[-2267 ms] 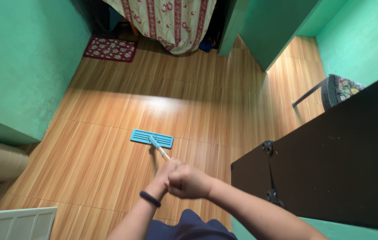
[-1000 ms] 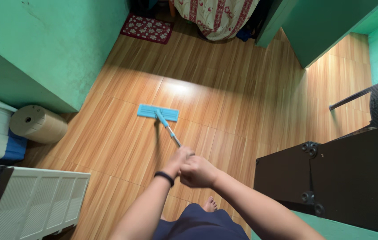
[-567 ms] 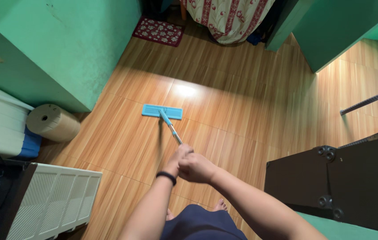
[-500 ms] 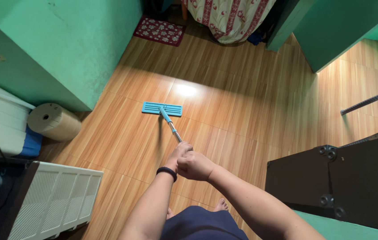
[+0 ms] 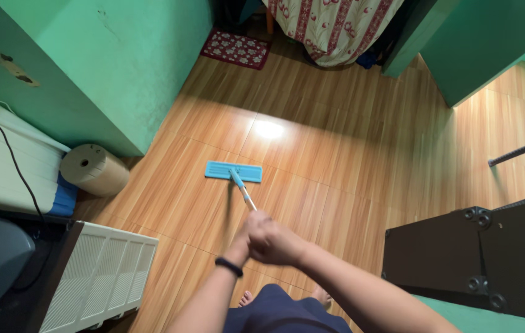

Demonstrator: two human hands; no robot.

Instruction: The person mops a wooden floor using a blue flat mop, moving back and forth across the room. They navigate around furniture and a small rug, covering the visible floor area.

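A flat blue mop head [image 5: 233, 171] lies on the wood-pattern floor [image 5: 348, 154] in front of me. Its thin handle [image 5: 245, 196] runs back toward my hands. My right hand [image 5: 274, 242] is closed around the handle. Just behind and partly under it, my left hand [image 5: 242, 237] also grips the handle; it wears a dark band on the wrist. Both arms reach out from the bottom of the view, above my dark shorts and bare toes.
Green walls [image 5: 120, 68] close the left side and far right. A brown roll [image 5: 94, 169] lies by the left wall, a white grille panel [image 5: 99, 280] at lower left, a black case [image 5: 490, 259] at right. A red mat [image 5: 234, 48] and patterned cloth [image 5: 333, 28] are at the far end.
The mop head slid a little toward me and to the right over the last half second. My view shifted left, showing more of the grille panel and a dark object at lower left.
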